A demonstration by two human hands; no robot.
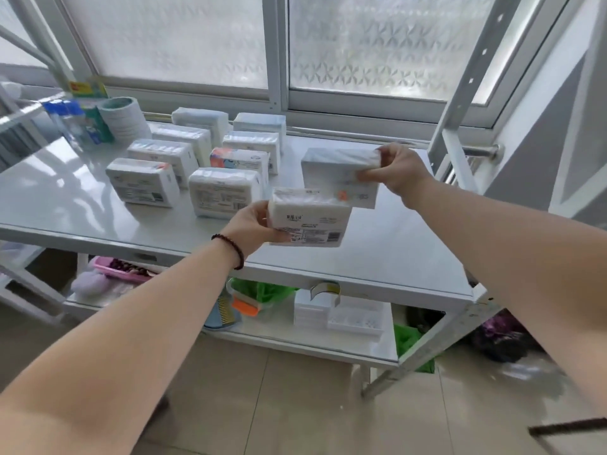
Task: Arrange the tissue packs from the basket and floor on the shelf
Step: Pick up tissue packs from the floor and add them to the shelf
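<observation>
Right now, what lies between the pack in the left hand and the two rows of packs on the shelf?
Head view: only bare shelf top separates the left hand's pack from the nearest row pack.

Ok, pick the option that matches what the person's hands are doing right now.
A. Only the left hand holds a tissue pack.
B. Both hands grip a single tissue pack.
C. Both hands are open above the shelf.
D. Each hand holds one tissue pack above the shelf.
D: the left hand grips the near tissue pack by its left end, and the right hand pinches the far tissue pack by its right end, above the shelf.
</observation>
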